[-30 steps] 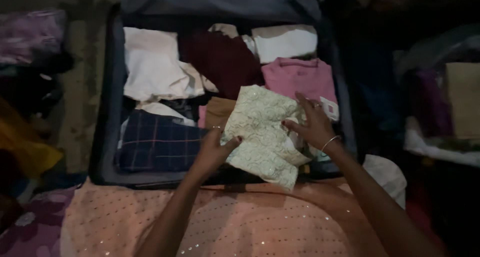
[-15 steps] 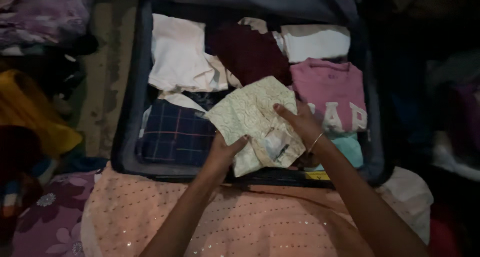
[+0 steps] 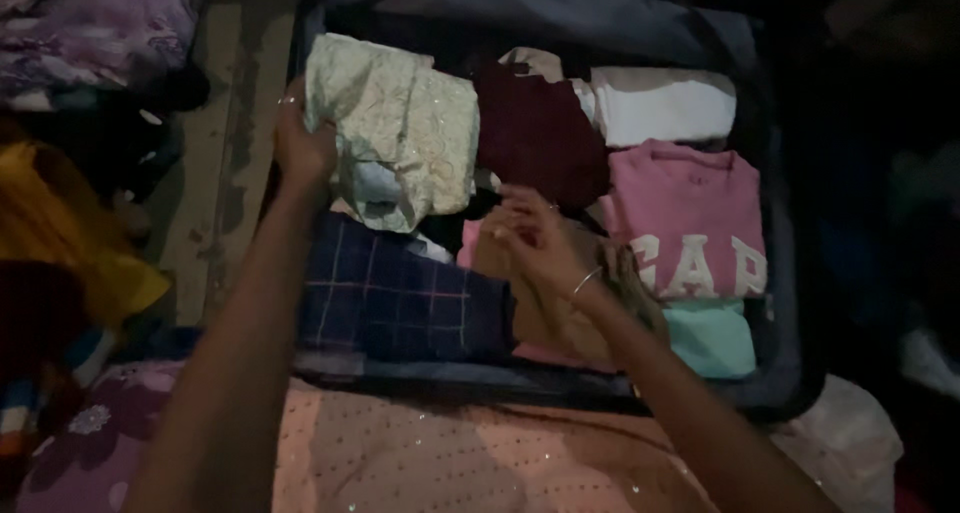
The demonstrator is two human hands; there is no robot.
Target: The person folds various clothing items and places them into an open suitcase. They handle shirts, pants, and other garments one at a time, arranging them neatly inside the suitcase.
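Observation:
An open dark suitcase (image 3: 790, 303) lies on the floor, filled with folded clothes. My left hand (image 3: 303, 145) grips the left edge of a folded pale green embroidered garment (image 3: 405, 123), which rests at the suitcase's back left. My right hand (image 3: 535, 241), with a thin bangle at the wrist, hovers over a tan garment (image 3: 545, 313) in the middle, fingers loosely curled with nothing in them. A navy checked garment (image 3: 395, 293) lies front left. A maroon garment (image 3: 540, 128), a white one (image 3: 665, 103), a pink top (image 3: 690, 218) and a light teal piece (image 3: 712, 338) fill the right side.
Peach sequinned fabric (image 3: 450, 453) covers my lap in front of the suitcase. A purple patterned cloth (image 3: 105, 23) lies at the back left, a yellow garment (image 3: 60, 233) at the left, and a purple floral cloth (image 3: 75, 453) at the front left. The right side is dark.
My left hand has carried the pale green garment from the suitcase's front middle to its back left, over the white clothes. My right hand let go of it and stays at the middle.

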